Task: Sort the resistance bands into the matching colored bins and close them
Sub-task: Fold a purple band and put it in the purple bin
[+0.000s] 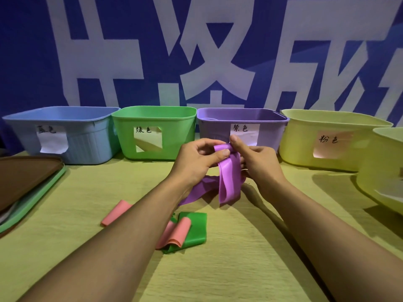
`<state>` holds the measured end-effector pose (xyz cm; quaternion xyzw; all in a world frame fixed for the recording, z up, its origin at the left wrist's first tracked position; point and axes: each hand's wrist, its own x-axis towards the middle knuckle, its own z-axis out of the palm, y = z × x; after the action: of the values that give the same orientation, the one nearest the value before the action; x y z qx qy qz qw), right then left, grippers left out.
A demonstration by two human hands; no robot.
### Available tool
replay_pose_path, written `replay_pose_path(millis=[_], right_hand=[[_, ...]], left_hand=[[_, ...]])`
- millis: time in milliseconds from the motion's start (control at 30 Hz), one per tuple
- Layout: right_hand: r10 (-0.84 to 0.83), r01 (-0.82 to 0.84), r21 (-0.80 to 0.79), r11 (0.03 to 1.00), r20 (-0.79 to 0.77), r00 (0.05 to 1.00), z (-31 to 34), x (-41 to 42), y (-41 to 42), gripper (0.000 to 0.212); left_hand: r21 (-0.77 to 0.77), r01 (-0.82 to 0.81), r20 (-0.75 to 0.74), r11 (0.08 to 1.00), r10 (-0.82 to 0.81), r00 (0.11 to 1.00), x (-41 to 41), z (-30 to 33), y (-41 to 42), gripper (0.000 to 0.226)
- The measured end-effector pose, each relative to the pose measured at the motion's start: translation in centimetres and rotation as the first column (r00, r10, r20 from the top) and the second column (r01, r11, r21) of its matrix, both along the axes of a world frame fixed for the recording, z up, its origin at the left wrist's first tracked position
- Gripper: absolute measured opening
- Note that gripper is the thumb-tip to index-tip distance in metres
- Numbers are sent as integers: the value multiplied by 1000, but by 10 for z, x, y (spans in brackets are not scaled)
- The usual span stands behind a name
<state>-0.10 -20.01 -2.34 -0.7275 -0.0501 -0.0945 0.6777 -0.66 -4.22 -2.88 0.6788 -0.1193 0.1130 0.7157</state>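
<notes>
Both hands hold a purple resistance band [230, 182] above the table, in front of the purple bin [268, 136]. My left hand [199, 158] pinches its folded top with thumb and fingers, and my right hand [256, 158] grips it from the right. The band's loops hang down and its tail trails left onto the cloth. On the table nearer me lie a green band [196, 232] with a pink band [178, 233] on top, and another pink band [116, 212] to their left. Open bins stand in a row: blue [87, 138], green [174, 136], purple, yellow [301, 140].
A stack of lids, brown [24, 177] over green [32, 203], lies at the left edge. Another yellow bin [379, 171] stands at the right edge, closer than the row. A blue banner with white characters hangs behind the bins. A yellow-green cloth [229, 269] covers the table.
</notes>
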Motion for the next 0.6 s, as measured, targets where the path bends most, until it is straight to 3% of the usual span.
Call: replay_pose_path(millis=[167, 300, 600], right_hand=[[40, -39, -25, 999, 13, 999, 0, 0, 1, 49], [68, -68, 6, 998, 64, 996, 0, 0, 2, 35], [106, -105, -11, 994, 159, 982, -2, 2, 4, 23]], left_hand=[[-71, 18, -48, 997, -21, 999, -1, 3, 0, 26], [-146, 18, -83, 989, -30, 996, -2, 8, -3, 9], [-21, -75, -197, 997, 69, 978, -2, 5, -1, 52]])
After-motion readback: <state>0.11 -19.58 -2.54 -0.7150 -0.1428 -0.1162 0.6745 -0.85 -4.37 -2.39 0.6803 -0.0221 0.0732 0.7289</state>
